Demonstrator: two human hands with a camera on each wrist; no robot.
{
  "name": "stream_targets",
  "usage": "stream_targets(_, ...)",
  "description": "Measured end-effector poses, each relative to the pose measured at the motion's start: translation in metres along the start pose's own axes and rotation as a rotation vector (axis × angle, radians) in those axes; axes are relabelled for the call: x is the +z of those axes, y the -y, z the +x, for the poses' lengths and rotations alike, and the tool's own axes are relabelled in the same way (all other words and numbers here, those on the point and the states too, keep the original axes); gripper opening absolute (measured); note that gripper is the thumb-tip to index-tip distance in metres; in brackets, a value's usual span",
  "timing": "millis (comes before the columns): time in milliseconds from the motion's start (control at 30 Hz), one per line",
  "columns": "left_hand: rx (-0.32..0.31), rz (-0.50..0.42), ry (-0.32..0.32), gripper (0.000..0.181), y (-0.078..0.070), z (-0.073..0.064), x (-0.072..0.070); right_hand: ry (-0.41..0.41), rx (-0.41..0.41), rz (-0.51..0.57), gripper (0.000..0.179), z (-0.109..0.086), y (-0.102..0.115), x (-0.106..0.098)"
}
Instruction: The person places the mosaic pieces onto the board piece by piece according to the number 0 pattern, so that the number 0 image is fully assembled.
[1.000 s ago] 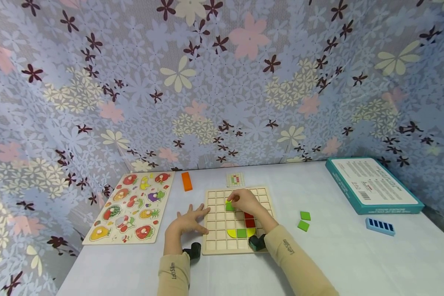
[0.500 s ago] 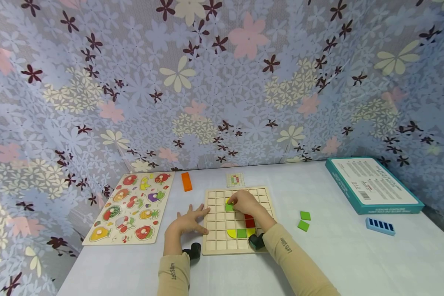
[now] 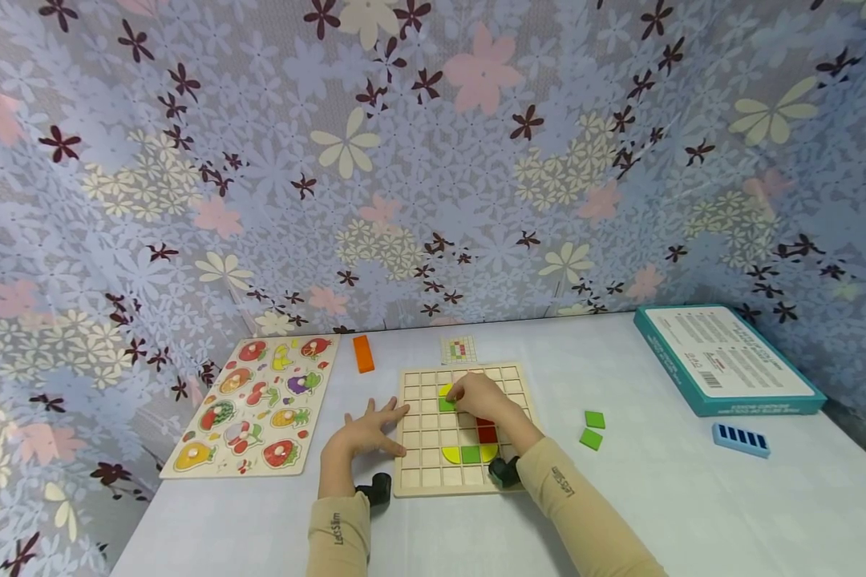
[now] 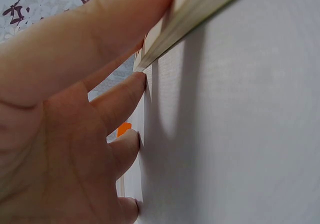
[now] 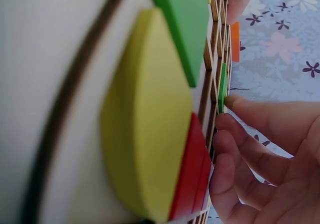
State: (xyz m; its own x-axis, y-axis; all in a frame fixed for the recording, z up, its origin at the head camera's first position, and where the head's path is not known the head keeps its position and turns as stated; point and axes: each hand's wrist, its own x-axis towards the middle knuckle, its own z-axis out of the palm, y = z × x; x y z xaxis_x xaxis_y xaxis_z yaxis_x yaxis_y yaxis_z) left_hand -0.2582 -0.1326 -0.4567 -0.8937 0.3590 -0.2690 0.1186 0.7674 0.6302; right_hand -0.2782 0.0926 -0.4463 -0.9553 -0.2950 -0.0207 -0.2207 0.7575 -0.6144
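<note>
My left hand [image 3: 366, 433] lies with spread fingers at the left edge of the wooden grid board [image 3: 422, 478]. In the left wrist view its thumb [image 4: 100, 33] touches the board's edge, and other fingertips rest on the table. My right hand [image 3: 479, 397] is over the board's upper middle, fingers bent. Its fingertips are right at a green square tile [image 3: 447, 405] and a yellow rounded piece [image 3: 444, 390]. I cannot tell whether they pinch a tile. Lower on the board sit a yellow rounded piece [image 3: 451, 455], a green tile [image 3: 471, 455] and red tiles [image 3: 487, 433].
Behind the board lies a small pattern card [image 3: 459, 349], with an orange block [image 3: 363, 353] to its left. A fruit puzzle board [image 3: 260, 409] is at left. Two loose green tiles [image 3: 595, 420], a light-blue slotted piece [image 3: 741, 441] and a teal box [image 3: 729, 361] lie at right.
My right fingertips have shifted slightly right and toward me, uncovering more of the upper yellow piece. The left hand has stayed in place.
</note>
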Motion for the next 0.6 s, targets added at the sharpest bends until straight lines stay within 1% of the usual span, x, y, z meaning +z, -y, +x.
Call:
stream_targets(100, 0.000, -0.004, -0.004, 0.078, 0.000, -0.001, 0.000, -0.001, -0.017, 0.017, 0.009, -0.002, -0.001, -0.001)
stream_targets(233, -0.003, -0.011, -0.002, 0.078, 0.000, -0.001, 0.001, -0.024, -0.037, 0.060, 0.009, -0.006, -0.006, -0.004)
stream_targets(400, -0.004, -0.021, -0.001, 0.079, 0.000, -0.001, 0.002, -0.046, -0.023, 0.123, 0.013, -0.013, -0.012, -0.013)
stream_targets(600, -0.002, -0.015, 0.001, 0.079, 0.001, 0.000, 0.001, -0.081, -0.020, 0.136, 0.015, -0.023, -0.022, -0.024)
